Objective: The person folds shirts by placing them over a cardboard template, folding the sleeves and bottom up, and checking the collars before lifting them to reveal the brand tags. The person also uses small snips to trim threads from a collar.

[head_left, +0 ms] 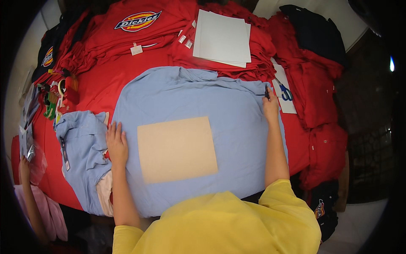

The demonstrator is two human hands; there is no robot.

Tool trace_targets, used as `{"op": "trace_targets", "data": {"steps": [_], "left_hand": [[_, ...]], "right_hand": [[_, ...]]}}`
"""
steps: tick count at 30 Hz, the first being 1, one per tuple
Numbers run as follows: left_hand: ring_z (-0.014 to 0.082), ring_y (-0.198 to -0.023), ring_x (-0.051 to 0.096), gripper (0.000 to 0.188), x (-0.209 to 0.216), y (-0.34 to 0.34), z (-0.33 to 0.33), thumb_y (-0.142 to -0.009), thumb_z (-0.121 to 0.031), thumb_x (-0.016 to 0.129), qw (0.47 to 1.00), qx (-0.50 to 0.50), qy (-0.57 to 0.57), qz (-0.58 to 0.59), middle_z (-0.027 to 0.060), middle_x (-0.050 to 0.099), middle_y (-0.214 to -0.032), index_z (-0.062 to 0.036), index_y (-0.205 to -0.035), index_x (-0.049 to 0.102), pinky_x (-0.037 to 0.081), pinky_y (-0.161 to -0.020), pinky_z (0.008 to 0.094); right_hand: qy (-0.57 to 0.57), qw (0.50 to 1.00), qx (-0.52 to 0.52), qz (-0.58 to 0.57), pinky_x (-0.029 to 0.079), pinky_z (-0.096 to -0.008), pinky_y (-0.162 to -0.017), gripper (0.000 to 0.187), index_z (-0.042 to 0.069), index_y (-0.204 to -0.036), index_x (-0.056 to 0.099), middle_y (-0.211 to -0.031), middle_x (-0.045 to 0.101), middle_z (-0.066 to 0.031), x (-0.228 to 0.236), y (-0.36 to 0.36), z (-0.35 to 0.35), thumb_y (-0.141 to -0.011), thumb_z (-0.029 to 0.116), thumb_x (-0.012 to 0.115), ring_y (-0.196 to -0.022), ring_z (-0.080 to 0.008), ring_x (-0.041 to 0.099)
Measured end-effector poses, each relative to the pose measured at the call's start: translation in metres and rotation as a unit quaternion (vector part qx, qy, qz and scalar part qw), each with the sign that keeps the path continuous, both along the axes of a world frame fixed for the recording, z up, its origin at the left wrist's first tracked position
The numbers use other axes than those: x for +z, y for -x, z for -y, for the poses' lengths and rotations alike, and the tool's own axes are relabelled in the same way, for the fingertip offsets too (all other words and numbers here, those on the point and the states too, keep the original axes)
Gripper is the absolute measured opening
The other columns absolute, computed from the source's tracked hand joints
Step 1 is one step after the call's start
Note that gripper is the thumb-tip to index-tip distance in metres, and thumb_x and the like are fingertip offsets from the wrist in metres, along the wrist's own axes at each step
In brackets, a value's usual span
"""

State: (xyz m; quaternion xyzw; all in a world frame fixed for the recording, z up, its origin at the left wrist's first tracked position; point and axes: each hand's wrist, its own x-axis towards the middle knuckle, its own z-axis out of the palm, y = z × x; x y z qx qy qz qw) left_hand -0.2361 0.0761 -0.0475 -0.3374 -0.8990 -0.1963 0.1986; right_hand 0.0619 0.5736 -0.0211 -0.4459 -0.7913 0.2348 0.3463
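Note:
A light blue garment (pixel 241 127) lies spread out in front of me, with a tan rectangular sheet of card (pixel 177 150) on its middle. My left hand (pixel 117 142) rests flat at the garment's left edge, its fingers stretched out and holding nothing. At the far right corner of the garment, my right hand (pixel 270 105) is closed round a small black object (pixel 267 89), too small to name. Just left of my left hand lies a folded light blue shirt (pixel 82 148) with a dark tag. Blue-handled scissors (pixel 286 94) lie right of my right hand.
Red cloth (pixel 97 93) covers the table. Stacks of red garments (pixel 304 72) line the back and right, with white sheets (pixel 222 38) on one. Tape and small items (pixel 67 91) sit at left. Another person's hand (pixel 24 167) is by a clear plastic bag (pixel 37 165).

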Motion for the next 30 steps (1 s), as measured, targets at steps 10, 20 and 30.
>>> {"op": "trace_targets", "data": {"steps": [10, 20, 30], "left_hand": [[0.0354, -0.102, 0.053, 0.039, 0.045, -0.065, 0.035, -0.081, -0.011, 0.068, 0.989, 0.11, -0.021, 0.101, 0.0172, 0.056, -0.11, -0.0003, -0.116, 0.055, 0.043, -0.089, 0.0431], [0.0285, -0.077, 0.058, 0.031, 0.039, -0.107, 0.076, -0.072, -0.01, 0.077, 0.947, 0.186, -0.078, 0.251, 0.0143, 0.059, -0.083, 0.0001, -0.094, 0.056, 0.046, -0.069, 0.037], [0.0336, -0.076, 0.062, 0.043, 0.079, -0.109, 0.102, -0.071, -0.028, 0.079, 0.892, 0.156, 0.059, 0.419, 0.0179, 0.065, -0.08, 0.0036, -0.094, 0.062, 0.048, -0.07, 0.041]], "right_hand": [[-0.085, 0.965, -0.212, 0.133, 0.047, -0.047, -0.086, 0.041, 0.007, -0.126, 0.051, -0.107, 0.066, -0.019, 0.024, -0.002, -0.124, -0.086, 0.015, 0.06, -0.092, -0.0367, 0.064], [-0.111, 0.921, -0.235, 0.291, 0.049, -0.0564, -0.082, 0.03, 0.014, -0.117, 0.06, -0.115, 0.062, -0.0118, -0.016, -0.016, -0.177, -0.091, 0.027, 0.057, -0.108, -0.034, 0.059], [-0.126, 0.887, -0.262, 0.359, 0.039, -0.0551, -0.094, 0.045, 0.028, -0.138, 0.044, -0.138, 0.047, -0.0043, -0.003, -0.035, -0.154, -0.095, 0.038, 0.05, -0.122, -0.0313, 0.047]]}}
